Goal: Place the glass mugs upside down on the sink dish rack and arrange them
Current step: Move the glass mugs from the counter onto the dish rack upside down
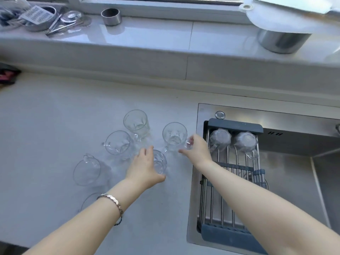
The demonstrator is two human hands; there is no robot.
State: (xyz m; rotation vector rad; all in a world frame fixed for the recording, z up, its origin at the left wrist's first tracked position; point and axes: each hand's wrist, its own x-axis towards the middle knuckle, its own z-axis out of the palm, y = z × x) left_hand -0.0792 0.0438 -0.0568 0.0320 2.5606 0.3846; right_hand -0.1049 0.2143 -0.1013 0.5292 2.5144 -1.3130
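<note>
On the white countertop beside the sink, I am looking down through the head camera at a cluster of empty glass mugs. Two mugs are already sitting upside down at the far end of the dish rack spanning the sink: the rack's left mug and the rack's right mug, side by side, handles pointing toward me. The rest of the rack's bars are lying bare.

Upright on the counter are the far mug, the middle-left mug, the near-left mug and the mug nearest the sink; none is holding anything that I can make out. A fifth, the centre mug, is standing partly behind my left hand. A faint rim of another glass is showing just beyond my left forearm, by the bracelet.

My left hand is spreading wide, fingers apart, palm against the side of the centre mug but not visibly closing around it. My right hand is reaching to the mug nearest the sink, fingertips pinching together at its handle side; whether the grip is firm, I cannot tell.

On the windowsill are resting a small metal ring cup and a steel pot.
</note>
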